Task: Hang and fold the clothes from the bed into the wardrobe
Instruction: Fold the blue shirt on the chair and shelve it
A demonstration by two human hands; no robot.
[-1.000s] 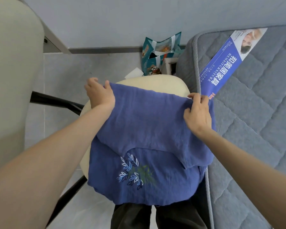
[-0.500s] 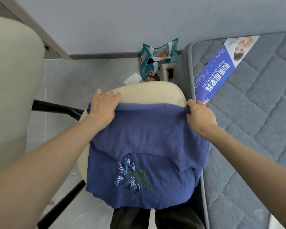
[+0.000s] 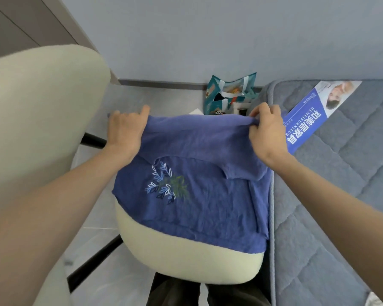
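A blue shirt (image 3: 199, 204) with an embroidered leaf pattern lies on the cream chair seat (image 3: 186, 259). Its upper part is folded over toward me. My left hand (image 3: 125, 129) grips the fold's far left corner. My right hand (image 3: 266, 129) pinches the far right corner, bunching the cloth. Both hands hold the folded edge at the seat's far side, next to the grey quilted bed (image 3: 341, 184) on the right.
The cream chair back (image 3: 35, 120) rises at the left, with black frame bars beneath. A teal gift bag (image 3: 228, 93) stands on the floor by the wall. A blue printed label (image 3: 307, 124) lies on the mattress. A wardrobe panel edge (image 3: 27, 23) shows top left.
The view has tilted so the chair's near edge now shows. Both hands have carried the folded edge farther away from me across the seat, and the leaf pattern lies more exposed.
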